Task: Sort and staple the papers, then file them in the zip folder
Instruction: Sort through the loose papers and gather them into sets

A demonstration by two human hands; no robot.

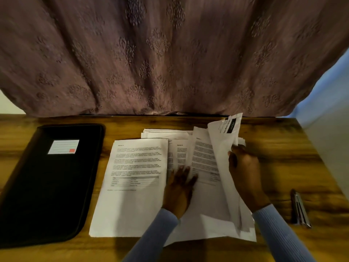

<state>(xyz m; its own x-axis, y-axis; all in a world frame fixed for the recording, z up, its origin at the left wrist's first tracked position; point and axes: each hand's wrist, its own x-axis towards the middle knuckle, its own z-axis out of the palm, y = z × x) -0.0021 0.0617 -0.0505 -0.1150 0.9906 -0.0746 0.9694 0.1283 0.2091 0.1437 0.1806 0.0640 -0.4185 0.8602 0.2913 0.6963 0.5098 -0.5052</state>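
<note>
From the head camera: the right hand grips a lifted sheaf of papers, tilted up on the right. The left hand lies flat, fingers straight, pressing the loose papers on the tabletop. The zip folder lies closed, far left; the stapler near right. The lifted sheets look loosely fanned, so some could slip and mix the sorted order.

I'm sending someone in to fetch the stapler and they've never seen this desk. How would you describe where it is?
Start at the wooden table in front of the purple curtain. Go to its right side, past the spread of papers. The stapler lies alone near the front right edge: a slim dark and silver metal bar, the only thing there that is not paper.
</note>
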